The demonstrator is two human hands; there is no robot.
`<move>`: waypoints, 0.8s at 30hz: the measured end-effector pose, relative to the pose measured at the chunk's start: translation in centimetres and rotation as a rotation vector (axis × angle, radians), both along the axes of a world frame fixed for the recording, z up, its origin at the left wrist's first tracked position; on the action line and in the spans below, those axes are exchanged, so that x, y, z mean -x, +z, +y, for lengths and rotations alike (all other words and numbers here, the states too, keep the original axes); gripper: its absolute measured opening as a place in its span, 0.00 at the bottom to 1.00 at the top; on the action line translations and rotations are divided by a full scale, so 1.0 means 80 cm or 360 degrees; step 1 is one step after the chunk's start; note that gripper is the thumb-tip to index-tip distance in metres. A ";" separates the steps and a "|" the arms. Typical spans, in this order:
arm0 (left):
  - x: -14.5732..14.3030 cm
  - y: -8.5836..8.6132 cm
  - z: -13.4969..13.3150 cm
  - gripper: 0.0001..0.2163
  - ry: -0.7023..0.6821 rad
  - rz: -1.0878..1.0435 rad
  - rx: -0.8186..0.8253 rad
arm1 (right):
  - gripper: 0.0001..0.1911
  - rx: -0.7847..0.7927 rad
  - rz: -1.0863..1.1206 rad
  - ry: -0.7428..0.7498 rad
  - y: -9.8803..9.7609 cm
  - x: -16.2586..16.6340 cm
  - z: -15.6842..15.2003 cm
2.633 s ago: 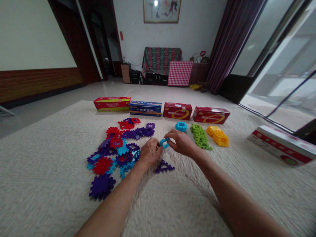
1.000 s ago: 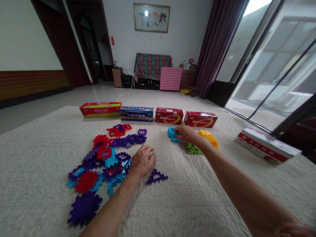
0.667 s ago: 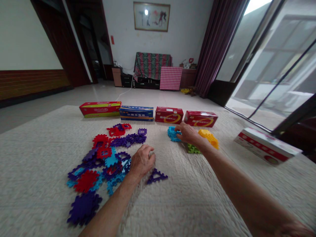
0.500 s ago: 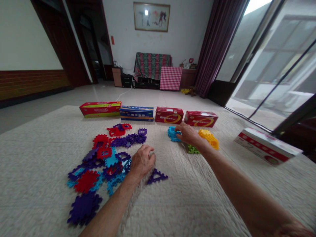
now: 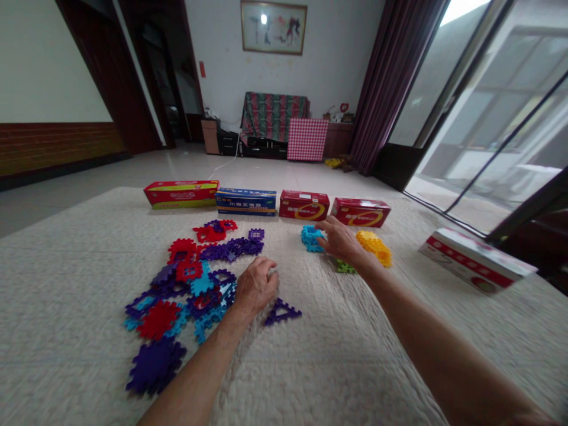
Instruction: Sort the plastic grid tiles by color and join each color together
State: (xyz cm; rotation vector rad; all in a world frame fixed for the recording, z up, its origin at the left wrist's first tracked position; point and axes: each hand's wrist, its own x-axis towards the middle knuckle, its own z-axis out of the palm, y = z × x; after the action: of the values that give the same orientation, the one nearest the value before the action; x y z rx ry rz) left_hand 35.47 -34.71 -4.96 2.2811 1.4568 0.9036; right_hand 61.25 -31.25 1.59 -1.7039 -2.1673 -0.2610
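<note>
My right hand [image 5: 341, 241] reaches to a small stack of light-blue interlocking toy tiles [image 5: 310, 238], its thumb and fingertips bent around the stack's right side. Under and beside that wrist lie green tiles [image 5: 345, 267] and a row of yellow tiles [image 5: 374, 247]. My left hand [image 5: 258, 285] rests on the mat, fingers loosely bent and thumb apart, with nothing visible in it. Just right of it lies a purple triangular tile [image 5: 283, 312]. To its left spreads a loose pile of red tiles [image 5: 160, 319], purple tiles [image 5: 156, 364] and blue tiles [image 5: 202, 283].
Behind the tiles stand a red-and-green box [image 5: 181, 194], a blue box [image 5: 246, 202] and two dark-red boxes [image 5: 304, 205]. A white-and-red box [image 5: 479, 260] sits at the right. Everything lies on a cream quilted mat [image 5: 337, 367].
Both hands stay nearly where they were, the right one still at the blue stack. The view has shifted slightly; no tile has visibly been moved.
</note>
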 end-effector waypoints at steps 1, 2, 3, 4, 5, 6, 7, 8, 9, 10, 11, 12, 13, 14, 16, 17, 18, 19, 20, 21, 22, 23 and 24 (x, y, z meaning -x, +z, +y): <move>0.000 0.000 -0.001 0.10 -0.0007 -0.0009 -0.0029 | 0.13 -0.0008 0.0013 0.0021 0.000 0.005 -0.007; 0.000 0.000 -0.001 0.10 -0.0026 -0.0013 -0.0069 | 0.12 -0.0003 0.0027 0.0045 -0.002 0.013 -0.014; 0.000 0.001 -0.002 0.10 -0.0061 -0.0009 -0.0116 | 0.11 0.0016 0.0041 0.0075 -0.004 0.021 -0.022; 0.001 0.001 -0.003 0.11 -0.0103 0.0004 -0.0166 | 0.10 0.0044 0.0059 0.0106 -0.009 0.031 -0.030; 0.002 0.003 -0.004 0.12 -0.0147 0.0025 -0.0215 | 0.10 0.0078 0.0085 0.0137 -0.014 0.042 -0.038; 0.004 0.004 -0.005 0.12 -0.0183 0.0054 -0.0254 | 0.11 0.0123 0.0112 0.0171 -0.021 0.053 -0.046; 0.006 0.005 -0.006 0.12 -0.0197 0.0085 -0.0285 | 0.11 0.0172 0.0141 0.0191 -0.028 0.063 -0.053; 0.008 0.007 -0.006 0.12 -0.0200 0.0115 -0.0304 | 0.10 0.0217 0.0168 0.0204 -0.036 0.073 -0.060; 0.010 0.009 -0.005 0.12 -0.0190 0.0138 -0.0317 | 0.10 0.0240 0.0187 0.0214 -0.043 0.082 -0.065; 0.013 0.010 -0.004 0.12 -0.0172 0.0150 -0.0324 | 0.09 0.0248 0.0205 0.0208 -0.050 0.089 -0.069; 0.015 0.012 -0.003 0.12 -0.0153 0.0152 -0.0329 | 0.09 0.0239 0.0228 0.0195 -0.057 0.096 -0.073; 0.017 0.014 -0.001 0.12 -0.0130 0.0145 -0.0335 | 0.10 0.0214 0.0262 0.0174 -0.064 0.102 -0.076; 0.019 0.016 0.001 0.12 -0.0108 0.0135 -0.0339 | 0.10 0.0169 0.0315 0.0141 -0.069 0.106 -0.078; 0.021 0.018 0.002 0.13 -0.0083 0.0128 -0.0338 | 0.10 0.0112 0.0381 0.0109 -0.075 0.110 -0.079; 0.028 0.026 0.006 0.13 -0.0021 0.0143 -0.0309 | 0.11 -0.0003 0.0519 0.0069 -0.084 0.114 -0.081; 0.032 0.030 0.007 0.13 0.0016 0.0173 -0.0274 | 0.11 -0.0046 0.0570 0.0066 -0.087 0.115 -0.081; 0.039 0.036 0.008 0.13 0.0056 0.0218 -0.0225 | 0.10 -0.0075 0.0605 0.0072 -0.090 0.115 -0.082; 0.047 0.042 0.010 0.13 0.0096 0.0271 -0.0169 | 0.10 -0.0088 0.0626 0.0084 -0.091 0.115 -0.082; 0.057 0.048 0.011 0.14 0.0130 0.0328 -0.0107 | 0.10 -0.0092 0.0642 0.0096 -0.092 0.114 -0.082; 0.069 0.054 0.012 0.14 0.0160 0.0377 -0.0044 | 0.11 -0.0099 0.0657 0.0098 -0.093 0.113 -0.082; 0.083 0.060 0.013 0.15 0.0177 0.0410 0.0011 | 0.11 -0.0105 0.0667 0.0098 -0.093 0.113 -0.081; 0.098 0.066 0.014 0.17 0.0187 0.0422 0.0078 | 0.11 -0.0109 0.0673 0.0094 -0.093 0.112 -0.081; 0.114 0.071 0.014 0.19 0.0175 0.0433 0.0160 | 0.11 -0.0113 0.0676 0.0085 -0.093 0.112 -0.081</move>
State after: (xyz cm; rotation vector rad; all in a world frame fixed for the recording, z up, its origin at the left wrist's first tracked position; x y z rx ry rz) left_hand 26.31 -33.58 0.74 2.3391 1.7115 0.5477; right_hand 52.30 -37.74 -5.87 -1.4983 -1.8629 0.0380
